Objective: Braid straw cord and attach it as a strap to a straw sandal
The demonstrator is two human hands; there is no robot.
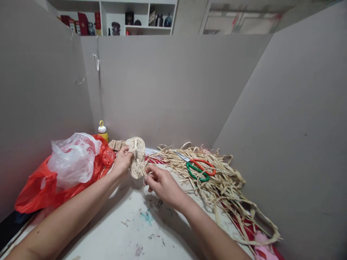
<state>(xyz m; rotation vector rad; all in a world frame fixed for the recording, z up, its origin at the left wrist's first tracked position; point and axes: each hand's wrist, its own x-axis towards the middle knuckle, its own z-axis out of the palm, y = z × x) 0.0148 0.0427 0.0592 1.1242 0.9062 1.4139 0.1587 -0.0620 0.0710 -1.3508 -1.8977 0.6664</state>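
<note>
Grey partitions wall in three sides of a pale, stained counter, with white shelving at the upper left of the frame; near the centre, the woven straw piece is held above the counter, roughly upright; the left hand pinches its left edge, while the right hand, thumb and fingers drawn narrow, meets its lower right edge; whether it grips a strand, I cannot tell.

Judging by the close rows and two rounded ends, most of the shape looks formed; loose ends at the lower right appear unfinished.

Room to move seems widest at the lower centre, among stains and scraps; a red bag and a clear bag crowd the left; loose straw, with scissors lying on it, crowds the right; the rear partition limits reach beyond the piece.
</note>
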